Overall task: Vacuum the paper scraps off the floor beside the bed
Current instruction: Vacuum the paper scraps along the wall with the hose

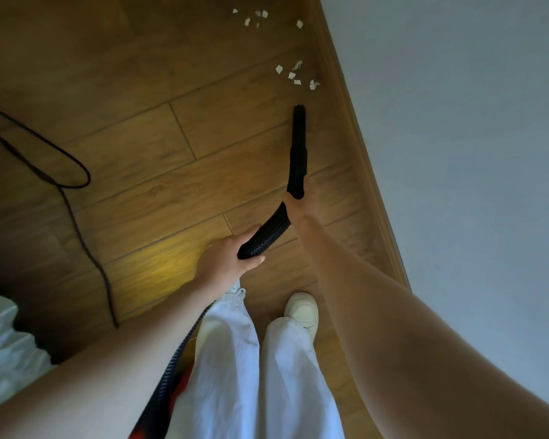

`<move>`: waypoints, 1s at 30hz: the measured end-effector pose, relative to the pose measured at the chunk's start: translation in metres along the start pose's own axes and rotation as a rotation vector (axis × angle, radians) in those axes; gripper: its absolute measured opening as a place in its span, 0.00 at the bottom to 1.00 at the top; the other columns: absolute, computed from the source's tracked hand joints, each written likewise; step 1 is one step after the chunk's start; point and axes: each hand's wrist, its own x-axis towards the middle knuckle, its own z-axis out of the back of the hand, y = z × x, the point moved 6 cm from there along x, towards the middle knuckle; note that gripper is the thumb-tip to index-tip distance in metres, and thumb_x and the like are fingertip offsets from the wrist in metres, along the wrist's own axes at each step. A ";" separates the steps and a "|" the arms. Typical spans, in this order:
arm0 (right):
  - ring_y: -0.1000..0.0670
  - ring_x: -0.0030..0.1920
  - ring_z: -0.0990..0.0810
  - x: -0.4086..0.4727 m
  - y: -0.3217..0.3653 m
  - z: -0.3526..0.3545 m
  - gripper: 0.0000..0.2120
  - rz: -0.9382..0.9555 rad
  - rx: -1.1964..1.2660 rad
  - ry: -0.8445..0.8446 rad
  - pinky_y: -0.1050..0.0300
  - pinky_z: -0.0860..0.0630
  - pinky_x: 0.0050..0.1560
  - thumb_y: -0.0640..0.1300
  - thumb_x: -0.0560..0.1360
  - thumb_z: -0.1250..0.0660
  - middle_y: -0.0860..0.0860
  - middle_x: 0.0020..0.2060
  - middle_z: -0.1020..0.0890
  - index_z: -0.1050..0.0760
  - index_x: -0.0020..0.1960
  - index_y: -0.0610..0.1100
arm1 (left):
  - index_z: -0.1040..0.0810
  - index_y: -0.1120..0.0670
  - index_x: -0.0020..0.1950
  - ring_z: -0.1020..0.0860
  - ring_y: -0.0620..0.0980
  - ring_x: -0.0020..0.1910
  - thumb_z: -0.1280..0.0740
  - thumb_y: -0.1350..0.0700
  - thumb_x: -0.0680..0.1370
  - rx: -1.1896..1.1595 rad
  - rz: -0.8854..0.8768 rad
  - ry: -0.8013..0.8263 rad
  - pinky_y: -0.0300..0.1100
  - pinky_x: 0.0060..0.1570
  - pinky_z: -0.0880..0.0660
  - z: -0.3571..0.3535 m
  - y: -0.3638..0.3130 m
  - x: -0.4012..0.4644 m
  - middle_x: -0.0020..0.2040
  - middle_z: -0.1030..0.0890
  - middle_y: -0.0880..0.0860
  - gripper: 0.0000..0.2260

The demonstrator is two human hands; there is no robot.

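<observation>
Wood floor [133, 128], wall [457, 122] just right of hands. Black cord [76, 172] looped left of left hand [225, 264]. Both hands gripped hose [267, 232]; right hand [300, 198] near nozzle [298, 134], which pointed fwd toward paper scraps [293, 76], just short of them.

Dim, soft picture on my feed; a yellow glow on the floor [159, 267], edges bowed, my forearms blurred.

Wood-plank floor [159, 137], skirting along wall at rt. White paper scraps [293, 76] in two loose clusters near skirting; black cable [76, 198] looped at left. White shoes [302, 310] planted btm centre.
</observation>
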 end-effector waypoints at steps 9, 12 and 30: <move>0.47 0.60 0.24 0.017 0.018 0.020 0.31 0.074 -0.111 0.024 0.61 0.25 0.47 0.46 0.79 0.38 0.48 0.64 0.26 0.47 0.78 0.50 | 0.33 0.42 0.72 0.20 0.48 0.45 0.30 0.49 0.75 -0.077 -0.049 -0.030 0.48 0.43 0.21 -0.008 -0.019 0.015 0.51 0.18 0.49 0.27; 0.46 0.61 0.24 0.024 0.034 0.013 0.33 0.080 -0.123 0.015 0.57 0.24 0.51 0.47 0.79 0.38 0.46 0.67 0.27 0.50 0.79 0.51 | 0.35 0.40 0.72 0.19 0.48 0.44 0.30 0.48 0.75 -0.083 -0.038 -0.053 0.50 0.41 0.21 0.002 -0.012 0.026 0.51 0.18 0.48 0.27; 0.50 0.51 0.22 0.039 0.055 0.000 0.28 0.089 -0.063 -0.021 0.62 0.26 0.39 0.49 0.78 0.37 0.48 0.59 0.22 0.39 0.76 0.48 | 0.36 0.38 0.73 0.22 0.43 0.40 0.31 0.48 0.76 -0.046 -0.084 -0.033 0.38 0.31 0.28 0.026 -0.009 0.045 0.49 0.20 0.44 0.27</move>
